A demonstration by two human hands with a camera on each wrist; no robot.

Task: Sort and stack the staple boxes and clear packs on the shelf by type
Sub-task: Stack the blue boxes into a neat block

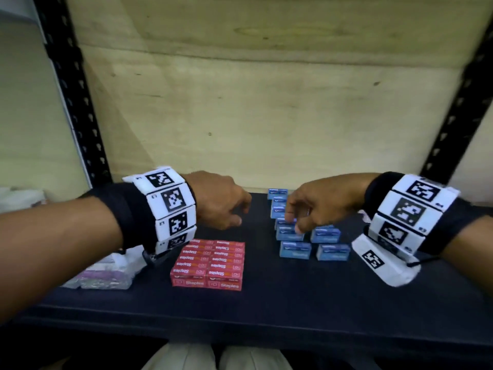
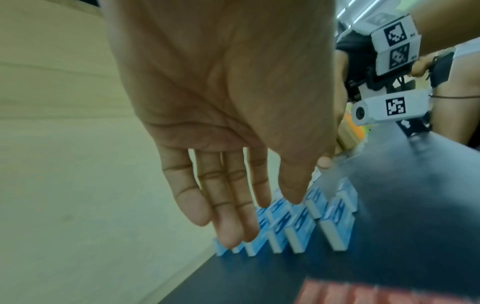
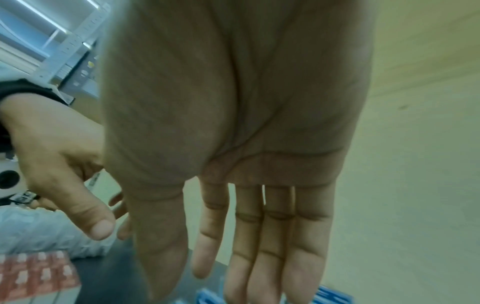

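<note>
Red staple boxes [image 1: 208, 263] form a tight two-column block at the shelf's centre-left. Several blue staple boxes [image 1: 294, 249] stand loosely in rows to the right, some reaching back to the wall. Clear packs [image 1: 101, 276] lie at the far left, partly hidden by my left wrist. My left hand [image 1: 240, 214] hovers behind the red block with relaxed fingers and holds nothing. My right hand [image 1: 293, 222] is over the middle blue boxes with its fingertips at one box's top. In the right wrist view the fingers [image 3: 259, 267] are straight above the blue boxes [image 3: 335, 296].
The dark shelf board [image 1: 266, 303] has a bare strip along its front edge. A plywood back wall [image 1: 266, 116] closes the rear. Black slotted uprights [image 1: 77, 102] stand at both sides. Crumpled white plastic [image 3: 39, 236] sits beside the red boxes [image 3: 33, 275].
</note>
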